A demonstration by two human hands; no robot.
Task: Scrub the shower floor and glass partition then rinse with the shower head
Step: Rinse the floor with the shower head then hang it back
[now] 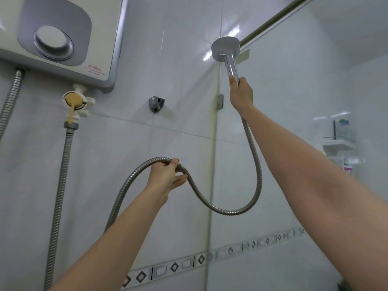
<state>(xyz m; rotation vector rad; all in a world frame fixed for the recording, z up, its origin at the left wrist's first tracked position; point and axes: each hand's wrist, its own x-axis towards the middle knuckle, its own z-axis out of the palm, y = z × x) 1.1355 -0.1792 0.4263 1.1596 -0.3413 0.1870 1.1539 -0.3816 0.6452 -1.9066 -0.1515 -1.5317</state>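
Bracket (156, 104) btwn heater (100, 28) & glass partition (294, 97); hose (220, 210) below.

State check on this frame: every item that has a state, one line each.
Round chrome shower head: off its mount, raised, no spray visible.
Grey wall-mounted shower holder: empty.
Ribbed steel shower hose: hanging in a slack loop.
Right hand: grips the shower head's handle.
Left hand: pinches the hose mid-length.
White plastic water valve: setting cannot be told.

White shelf (338, 145) bearing blurred container (344, 133)
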